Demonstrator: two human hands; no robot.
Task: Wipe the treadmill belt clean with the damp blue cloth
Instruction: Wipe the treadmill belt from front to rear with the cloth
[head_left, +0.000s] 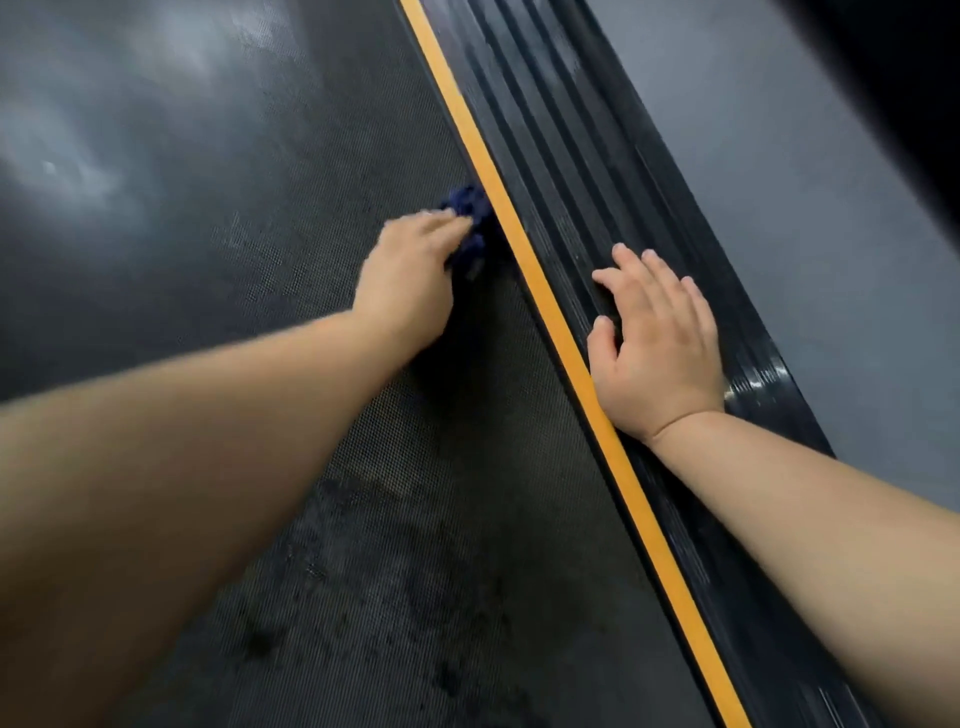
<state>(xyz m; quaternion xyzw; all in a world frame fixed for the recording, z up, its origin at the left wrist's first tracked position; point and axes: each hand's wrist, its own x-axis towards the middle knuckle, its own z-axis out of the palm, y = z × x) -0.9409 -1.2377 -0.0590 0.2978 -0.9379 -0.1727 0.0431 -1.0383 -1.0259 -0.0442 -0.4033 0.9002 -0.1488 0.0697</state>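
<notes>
The dark textured treadmill belt (218, 270) fills the left and middle of the head view. My left hand (410, 270) lies on the bunched dark blue cloth (470, 218) and presses it onto the belt, right against the belt's right edge. Most of the cloth is hidden under the hand, and the hand is blurred. My right hand (657, 345) rests flat, fingers straight and spread, on the black ribbed side rail (561, 156) to the right of the belt.
A yellow-orange stripe (519, 234) runs diagonally between the belt and the side rail. Grey floor (831, 208) lies beyond the rail on the right. Dark smudges mark the belt near the bottom of the view.
</notes>
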